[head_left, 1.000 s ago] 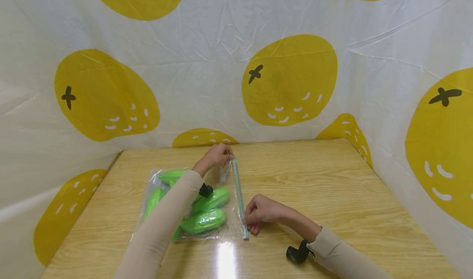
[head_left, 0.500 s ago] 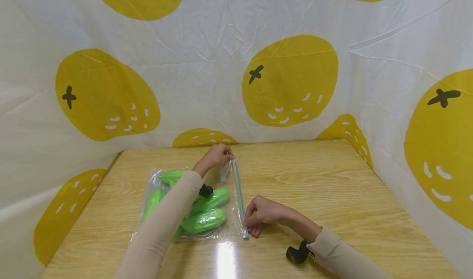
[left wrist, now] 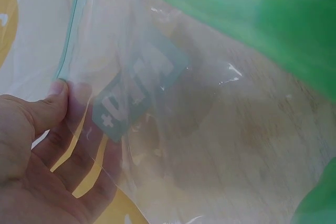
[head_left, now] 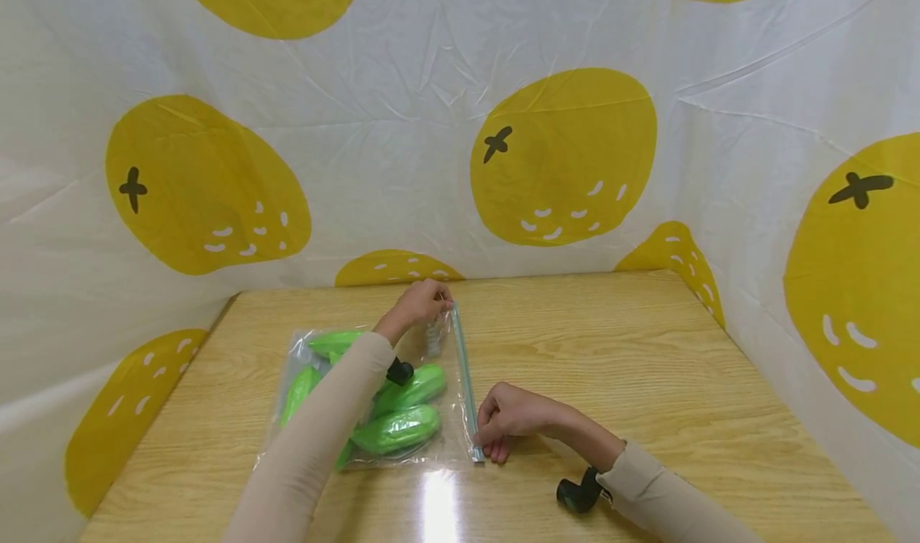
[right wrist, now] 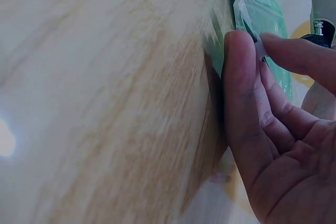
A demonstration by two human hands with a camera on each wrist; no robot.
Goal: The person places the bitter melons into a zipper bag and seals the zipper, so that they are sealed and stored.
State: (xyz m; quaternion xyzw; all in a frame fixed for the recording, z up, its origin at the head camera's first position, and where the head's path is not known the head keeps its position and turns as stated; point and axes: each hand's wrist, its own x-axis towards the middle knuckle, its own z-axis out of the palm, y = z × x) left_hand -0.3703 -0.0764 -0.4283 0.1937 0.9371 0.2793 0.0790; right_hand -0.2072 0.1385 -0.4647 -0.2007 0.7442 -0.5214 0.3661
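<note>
A clear zip bag (head_left: pixel 450 383) lies flat on the table, holding several glossy green elongated, pod-shaped things (head_left: pixel 398 430). Its pale blue-green zip strip (head_left: pixel 465 367) runs along the right side. At the far end of this strip, my left hand (head_left: pixel 422 301) pinches the bag's corner between thumb and fingers; the left wrist view shows its other fingers behind the see-through plastic. My right hand (head_left: pixel 513 413) is at the strip's near end. Its thumb and forefinger pinch a small whitish slider (right wrist: pixel 260 48). My left forearm hides part of the bag and its contents.
The wooden table (head_left: pixel 611 343) extends to the right of the bag. A white curtain (head_left: pixel 402 168) with yellow fruit prints stands along the back and both sides. Black wrist cameras are on both arms, the right one (head_left: pixel 578 493) low by the tabletop.
My right hand has slid very slightly along the strip toward the bag's near end. The left hand and the green things have stayed put.
</note>
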